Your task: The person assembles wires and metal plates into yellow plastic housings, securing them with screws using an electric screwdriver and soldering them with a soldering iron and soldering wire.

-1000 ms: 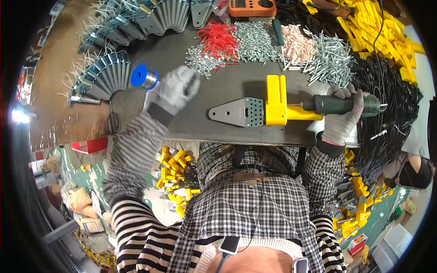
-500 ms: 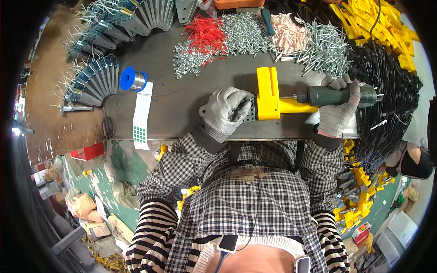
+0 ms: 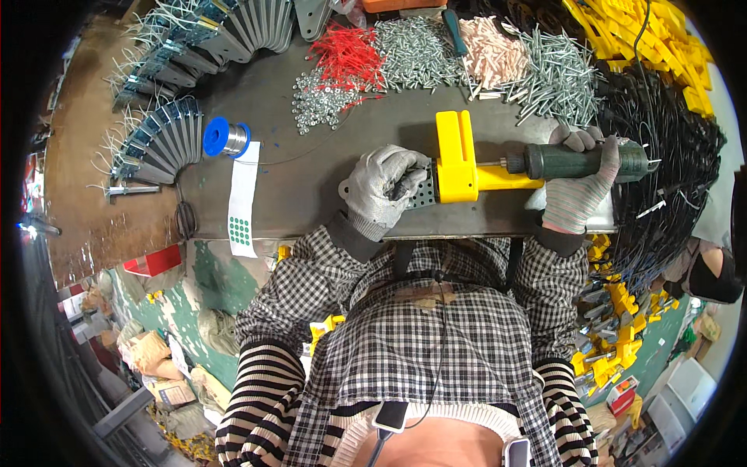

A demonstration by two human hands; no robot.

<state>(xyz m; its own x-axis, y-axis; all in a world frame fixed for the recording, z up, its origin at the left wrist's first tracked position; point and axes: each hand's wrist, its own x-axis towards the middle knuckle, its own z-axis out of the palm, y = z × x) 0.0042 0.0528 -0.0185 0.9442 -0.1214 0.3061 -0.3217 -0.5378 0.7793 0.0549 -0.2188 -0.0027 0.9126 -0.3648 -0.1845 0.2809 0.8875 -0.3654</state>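
My gloved left hand (image 3: pixel 384 189) is closed round a grey perforated metal plate (image 3: pixel 422 192), whose rounded end with a hole sticks out at its left. A yellow plastic housing (image 3: pixel 457 173) meets the plate's right side. From the right, my gloved right hand (image 3: pixel 582 187) wraps a dark green power screwdriver (image 3: pixel 580 163) lying level. Its chuck and bit point left and reach the yellow housing; where the bit's tip sits is hidden. A yellow arm of the housing runs below the bit toward my right hand.
Behind lie heaps of red wire ties (image 3: pixel 348 56), silver screws (image 3: pixel 416 53), pale plugs (image 3: pixel 494 53) and long screws (image 3: pixel 556 74). A blue solder spool (image 3: pixel 218 138) and white sticker strip (image 3: pixel 242 204) lie left, beside fanned assemblies (image 3: pixel 159 140). Black cables (image 3: pixel 661 163) pile up right, below yellow parts (image 3: pixel 650 39).
Almost nothing differs. The hands, screwdriver and yellow housing hold their places, with only a very slight shift of the whole picture.
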